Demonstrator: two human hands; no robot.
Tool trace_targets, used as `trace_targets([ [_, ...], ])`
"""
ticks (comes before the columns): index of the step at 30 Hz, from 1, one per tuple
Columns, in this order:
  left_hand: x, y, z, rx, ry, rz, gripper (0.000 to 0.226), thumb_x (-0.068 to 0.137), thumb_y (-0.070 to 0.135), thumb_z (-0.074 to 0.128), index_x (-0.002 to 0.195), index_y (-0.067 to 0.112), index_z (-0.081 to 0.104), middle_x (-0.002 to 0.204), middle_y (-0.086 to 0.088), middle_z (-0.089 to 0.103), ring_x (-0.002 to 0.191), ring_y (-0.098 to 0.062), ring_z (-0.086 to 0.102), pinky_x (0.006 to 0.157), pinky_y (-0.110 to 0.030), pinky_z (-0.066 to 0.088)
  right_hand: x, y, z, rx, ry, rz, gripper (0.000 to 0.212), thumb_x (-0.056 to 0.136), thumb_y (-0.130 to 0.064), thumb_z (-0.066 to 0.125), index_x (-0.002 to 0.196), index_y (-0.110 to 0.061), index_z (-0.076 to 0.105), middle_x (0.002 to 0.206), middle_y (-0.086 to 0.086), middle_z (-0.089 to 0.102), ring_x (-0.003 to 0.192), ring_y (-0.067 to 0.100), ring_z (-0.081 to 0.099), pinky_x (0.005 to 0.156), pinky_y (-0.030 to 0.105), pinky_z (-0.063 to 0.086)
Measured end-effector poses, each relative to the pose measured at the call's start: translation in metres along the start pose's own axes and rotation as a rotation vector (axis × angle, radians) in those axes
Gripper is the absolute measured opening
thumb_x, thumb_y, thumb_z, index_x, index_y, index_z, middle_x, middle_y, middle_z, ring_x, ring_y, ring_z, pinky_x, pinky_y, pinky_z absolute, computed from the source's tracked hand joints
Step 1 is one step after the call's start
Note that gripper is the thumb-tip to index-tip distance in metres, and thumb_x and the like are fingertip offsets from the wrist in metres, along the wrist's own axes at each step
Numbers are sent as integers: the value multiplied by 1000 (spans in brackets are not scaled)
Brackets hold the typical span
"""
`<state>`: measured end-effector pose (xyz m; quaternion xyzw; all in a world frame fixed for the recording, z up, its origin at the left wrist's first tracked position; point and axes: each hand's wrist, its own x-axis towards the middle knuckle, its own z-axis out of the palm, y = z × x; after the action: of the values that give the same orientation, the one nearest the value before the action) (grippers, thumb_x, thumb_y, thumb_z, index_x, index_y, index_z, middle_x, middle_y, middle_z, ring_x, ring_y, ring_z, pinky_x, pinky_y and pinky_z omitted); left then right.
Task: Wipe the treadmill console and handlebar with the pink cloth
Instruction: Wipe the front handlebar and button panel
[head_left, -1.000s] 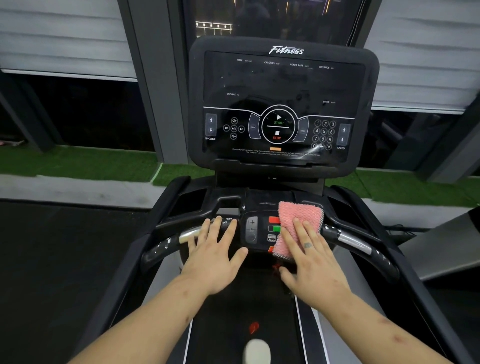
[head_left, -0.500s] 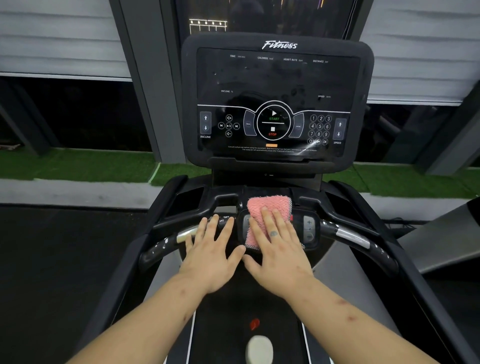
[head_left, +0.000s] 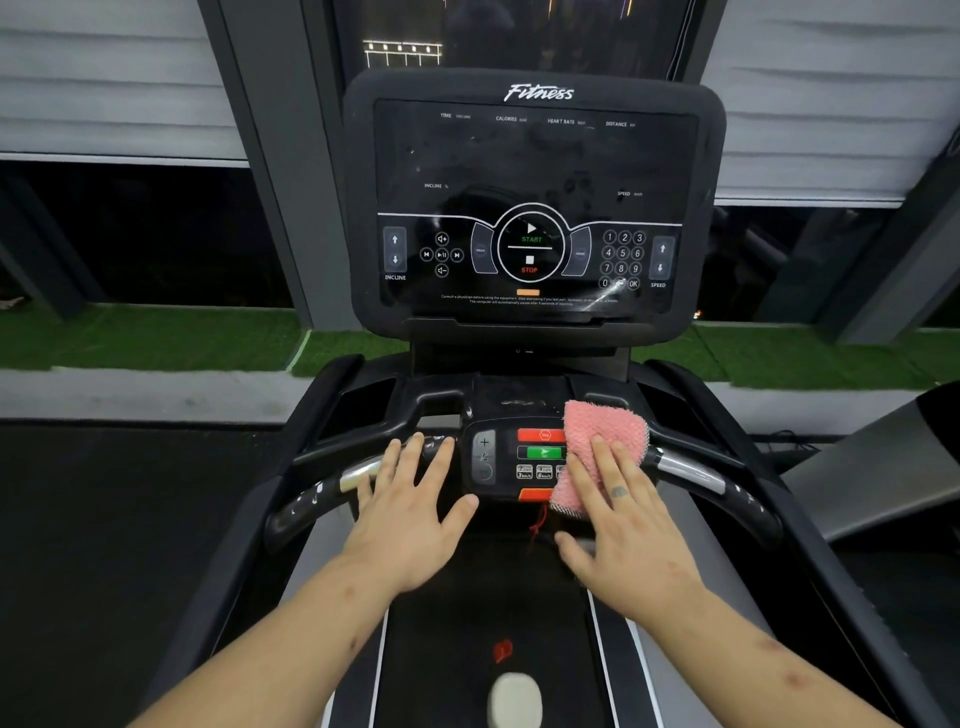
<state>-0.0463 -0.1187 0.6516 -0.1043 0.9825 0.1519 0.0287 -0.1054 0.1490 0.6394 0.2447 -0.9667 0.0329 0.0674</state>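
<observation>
Pink cloth lies pressed under the flat right hand, bare handlebar just rightward; spread left hand seemingly rests empty.

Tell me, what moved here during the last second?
The right hand, pressing the fluffy pink cloth flat, swept it left across the small black button panel, then back to the panel's right end. The left hand stayed flat on the black and silver handlebar; nothing was grasped or released.
</observation>
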Motion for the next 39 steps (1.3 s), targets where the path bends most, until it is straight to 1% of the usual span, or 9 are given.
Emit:
trace_targets([
  [7,1,0,2,-3,10,-6,76,101,72,25,162,44,-9,173,2,-14,157,-21,-23,128,-55,0,-9,-28,9,18,-32,-50,92,93,-68,34,164,-29,-10,169,2,-25,154,22,-30,129,48,0],
  [14,0,0,-1,-27,-4,2,75,101,71,25,163,43,-7,173,3,-14,157,-19,-23,128,-56,1,-1,-67,17,30,-37,-131,90,92,-66,40,164,-29,1,172,4,-13,158,26,-19,124,49,-4],
  [17,-1,1,-2,-33,-11,4,73,101,70,23,162,43,-7,173,4,-14,157,-19,-23,128,-55,0,4,-79,19,25,-36,-156,90,90,-63,46,165,-25,12,172,6,-3,159,28,-10,124,49,-1],
  [21,-1,1,-2,-31,-13,3,72,101,70,20,163,44,-7,173,4,-14,157,-19,-22,128,-55,0,8,-84,19,18,-25,-174,88,89,-61,47,165,-26,17,173,4,0,160,26,-7,125,47,-2],
  [27,0,-1,-3,-16,-16,5,71,102,70,20,162,44,-8,173,4,-14,157,-20,-23,128,-55,0,2,-58,15,-8,-15,-158,89,91,-65,42,165,-30,6,173,2,-6,159,22,-11,125,45,-1],
  [30,0,0,-2,-15,-13,4,71,102,70,20,162,44,-8,173,4,-14,156,-20,-23,128,-54,-2,0,-43,11,-19,-47,-138,89,93,-67,36,163,-33,-7,170,-2,-22,156,18,-25,125,43,-6],
  [32,0,0,-2,-11,-14,1,71,102,70,21,162,44,-9,173,4,-14,156,-20,-23,127,-53,-2,0,-33,8,-20,-27,-110,89,93,-68,34,164,-31,-4,170,-1,-21,155,17,-25,127,44,-2],
  [36,1,0,-1,-8,-11,-6,71,102,70,23,161,45,-9,173,4,-14,156,-20,-24,127,-54,-2,-2,-14,6,18,-7,2,88,92,-69,35,165,-29,6,173,-2,-8,159,16,-14,129,48,15],
  [39,0,0,-1,-17,-7,-6,72,102,70,24,162,44,-9,173,3,-14,156,-20,-24,128,-54,-1,-2,-10,4,43,21,37,88,91,-72,32,165,-30,9,173,-2,-2,159,16,-7,128,48,19],
])
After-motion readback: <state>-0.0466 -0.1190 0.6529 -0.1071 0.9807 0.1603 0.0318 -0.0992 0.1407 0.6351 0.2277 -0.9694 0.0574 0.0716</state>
